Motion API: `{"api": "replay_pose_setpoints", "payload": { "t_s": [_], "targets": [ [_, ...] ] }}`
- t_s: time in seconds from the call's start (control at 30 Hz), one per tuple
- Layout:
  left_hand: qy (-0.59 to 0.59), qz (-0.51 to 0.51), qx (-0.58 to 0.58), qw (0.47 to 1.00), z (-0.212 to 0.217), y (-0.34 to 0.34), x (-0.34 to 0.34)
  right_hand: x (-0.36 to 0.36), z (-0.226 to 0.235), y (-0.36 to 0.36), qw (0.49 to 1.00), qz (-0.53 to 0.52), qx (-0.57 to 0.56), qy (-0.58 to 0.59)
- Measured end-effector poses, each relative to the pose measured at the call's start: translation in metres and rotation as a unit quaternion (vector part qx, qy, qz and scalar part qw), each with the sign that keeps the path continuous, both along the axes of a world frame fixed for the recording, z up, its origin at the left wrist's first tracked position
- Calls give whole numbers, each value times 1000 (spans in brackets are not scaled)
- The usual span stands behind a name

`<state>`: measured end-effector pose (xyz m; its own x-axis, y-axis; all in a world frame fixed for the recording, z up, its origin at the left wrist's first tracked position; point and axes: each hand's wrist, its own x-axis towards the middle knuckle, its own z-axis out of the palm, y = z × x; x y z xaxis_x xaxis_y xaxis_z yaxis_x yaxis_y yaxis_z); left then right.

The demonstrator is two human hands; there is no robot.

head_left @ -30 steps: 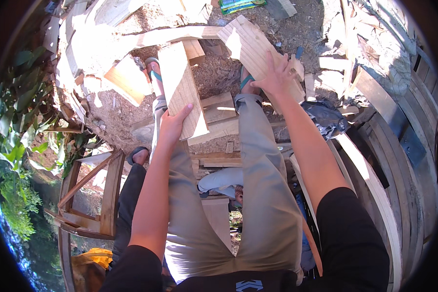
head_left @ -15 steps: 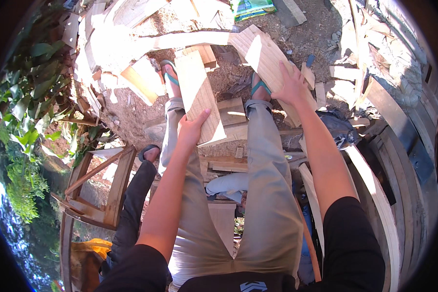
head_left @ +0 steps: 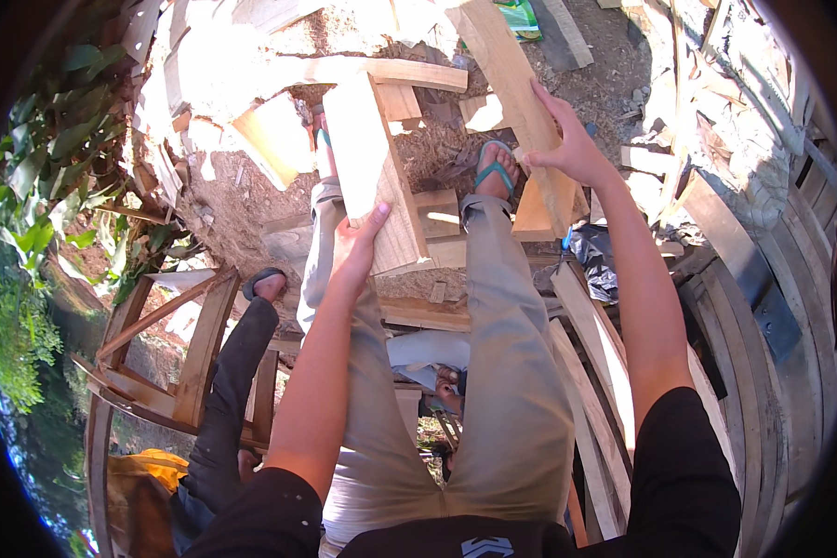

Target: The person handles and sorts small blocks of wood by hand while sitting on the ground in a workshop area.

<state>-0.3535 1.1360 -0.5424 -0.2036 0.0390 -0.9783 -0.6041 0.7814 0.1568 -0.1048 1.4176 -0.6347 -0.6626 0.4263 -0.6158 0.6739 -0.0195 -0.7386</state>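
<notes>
My left hand point(head_left: 355, 249) is closed on the near end of a short, pale wooden board point(head_left: 367, 158), with the thumb lying on its top face. That board's far part is in bright sun. My right hand point(head_left: 572, 147) grips a longer wooden board point(head_left: 516, 98) by its right side, thumb on the face and fingers along the edge. The longer board slants away to the far left, and its far end runs out of view at the top. Beneath its near end is another wood piece point(head_left: 535, 212).
Scrap wood point(head_left: 274, 139) and a curved strip point(head_left: 372, 70) litter the ground near my sandalled feet point(head_left: 496, 170). Long planks point(head_left: 604, 372) are stacked at right beside a black plastic bag point(head_left: 595, 260). A wooden frame point(head_left: 205, 344) and another person's leg point(head_left: 237, 386) are at left.
The right board has moved farther away and tilted, standing more steeply in the view, with my right hand still on it. My left hand keeps its board, now slightly tilted.
</notes>
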Motion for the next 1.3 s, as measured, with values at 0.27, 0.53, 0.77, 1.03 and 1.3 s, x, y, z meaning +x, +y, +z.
{"api": "replay_pose_setpoints", "payload": {
  "t_s": [0.27,0.53,0.77,1.03,1.3],
  "targets": [
    [-110,48,75,990,4,11,-9,-107,28,4,950,-119,-268,112],
    [-170,85,22,982,34,33,-14,-133,35,-53,910,-176,-335,166],
    [-218,-89,-62,970,35,25,-26,-143,48,-98,892,-234,-342,183],
    [-215,-163,-34,962,19,4,-33,-164,63,-121,844,-280,-405,214],
    [-195,-137,-55,970,11,-16,-34,-182,54,-133,866,-246,-382,209]
  ]
}}
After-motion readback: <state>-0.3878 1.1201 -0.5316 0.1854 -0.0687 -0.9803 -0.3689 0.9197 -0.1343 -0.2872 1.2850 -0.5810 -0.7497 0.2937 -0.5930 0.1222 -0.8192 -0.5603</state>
